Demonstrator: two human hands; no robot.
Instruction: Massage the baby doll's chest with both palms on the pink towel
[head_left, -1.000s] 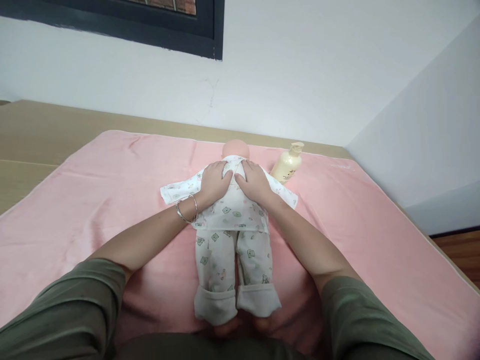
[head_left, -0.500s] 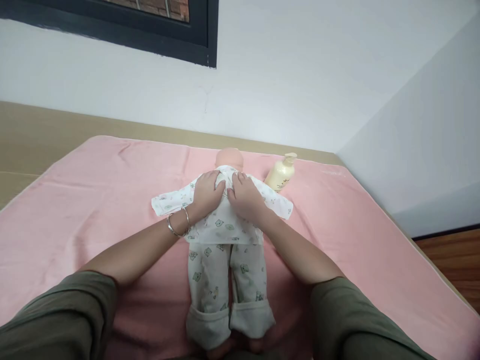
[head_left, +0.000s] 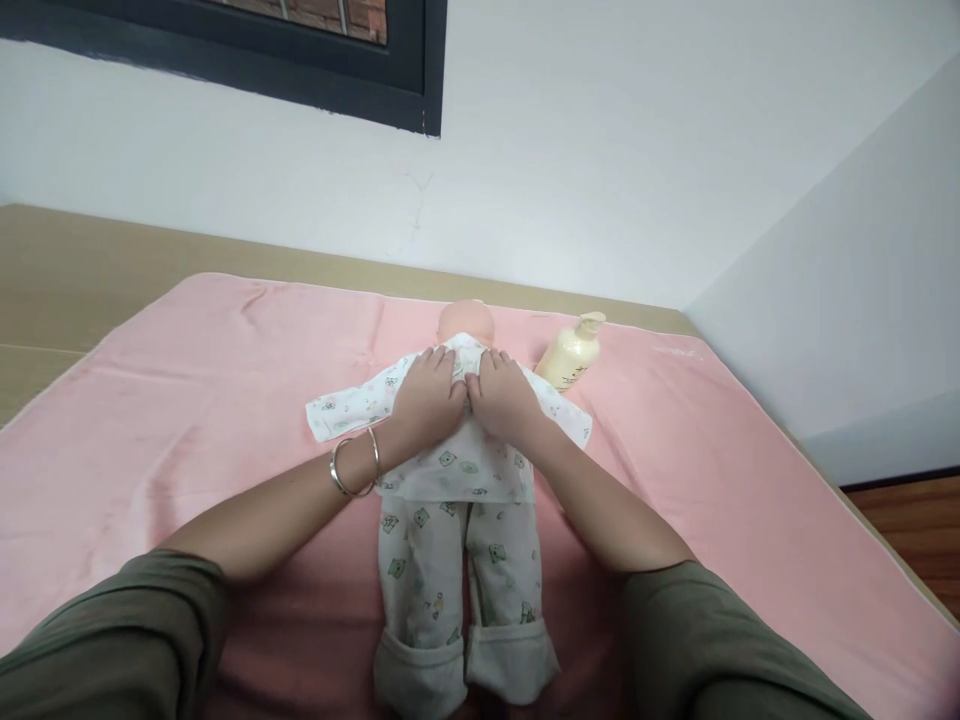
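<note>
A baby doll (head_left: 465, 322) lies stretched out on a pink mat, its bald head away from me. It wears a white printed top (head_left: 469, 475) with both sleeves spread, and matching trousers (head_left: 427, 560) with turned-up cuffs. My left hand (head_left: 429, 395), with a silver bangle at the wrist, rests flat on the doll's upper body, fingers pointing towards its head. Beside it, my right hand (head_left: 507, 398) lies on the other side of the upper body. The thumbs meet or nearly meet at the middle. Both hands hold nothing. The doll's face is out of sight.
A cream pump bottle (head_left: 573, 355) leans or lies tilted on the mat, right of the doll's head. The pink mat (head_left: 247, 400) covers most of a wooden surface (head_left: 67, 270). Behind it rises a white wall (head_left: 555, 180) with a dark window frame (head_left: 433, 80).
My hands have shifted slightly on the doll's upper body, and the thumbs have come closer together. The whole view has moved a little; the doll and bottle stay in place on the mat.
</note>
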